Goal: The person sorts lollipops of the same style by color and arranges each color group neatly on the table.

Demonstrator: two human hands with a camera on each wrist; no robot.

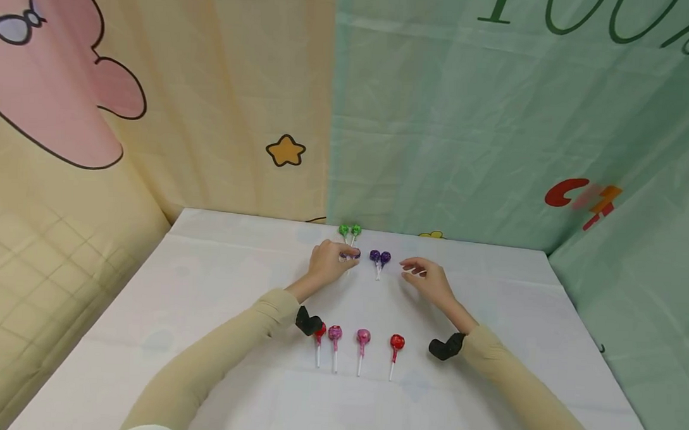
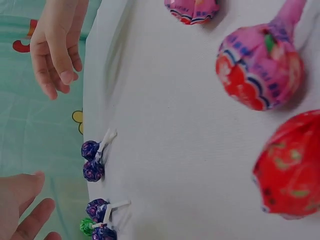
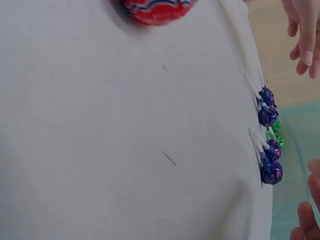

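My left hand (image 1: 327,264) hovers by the left pair of purple lollipops (image 2: 97,207), partly covering them in the head view. Both wrist views show its fingers relaxed and apart from the candy. To the right lies a second pair of purple lollipops (image 1: 380,257), their heads touching and sticks crossing. Beyond the left pair rest two green lollipops (image 1: 356,230). My right hand (image 1: 429,281) is held just right of the second purple pair, fingers loosely bent and holding nothing.
Nearer on the white table (image 1: 230,375), a row holds a left red lollipop (image 1: 319,331), two pink lollipops (image 1: 335,332) (image 1: 363,337) and a right red lollipop (image 1: 397,342). Black wrist cameras (image 1: 308,321) (image 1: 447,347) hang over the table. A printed curtain (image 1: 439,117) stands behind.
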